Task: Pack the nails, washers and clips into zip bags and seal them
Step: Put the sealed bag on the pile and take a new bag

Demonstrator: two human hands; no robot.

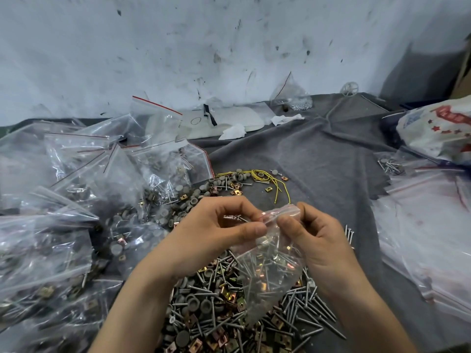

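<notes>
Up close, we pinch the mouth of a small zip bag between both hands. Our left hand curls thumb and fingers onto its left corner, and our right hand grips the red-lined strip at the right. The bag (partly filled with nails, washers and clips) hangs just above the loose pile of the same parts on the grey cloth covering the surface. Filled bags heap at the left; flat bags lie at the right.

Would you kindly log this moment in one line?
left hand: pinches zip bag top | right hand: pinches top | inside: nails, clips
</notes>
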